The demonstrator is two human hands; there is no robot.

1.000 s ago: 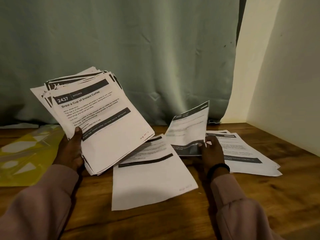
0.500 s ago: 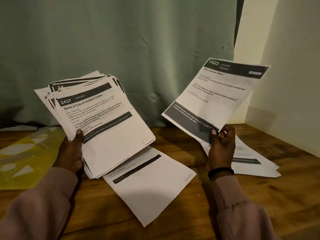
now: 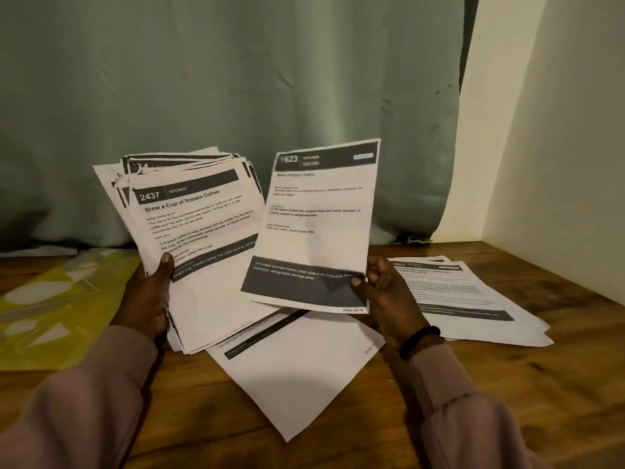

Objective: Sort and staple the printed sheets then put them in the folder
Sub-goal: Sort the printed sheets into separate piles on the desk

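My left hand (image 3: 148,299) grips a fanned stack of printed sheets (image 3: 199,231) upright above the wooden table; its top page reads "2437 Brew a Cup of Instant Coffee". My right hand (image 3: 385,296) pinches the bottom right corner of a single sheet (image 3: 321,228) headed "623", held upright just right of the stack. Flat on the table under both lies one loose sheet (image 3: 297,377). A small pile of sheets (image 3: 466,299) rests on the table to the right. The yellow folder (image 3: 50,309) lies flat at the left.
A green curtain (image 3: 236,96) hangs behind the table. A cream wall (image 3: 558,147) closes the right side, meeting the table's back right corner. Bare wooden tabletop (image 3: 541,401) shows at the front right.
My right hand lifted the "623" sheet off the table, then brought it left and upright beside the stack. The loose sheet on the table has turned slightly. My left hand has raised its stack a little.
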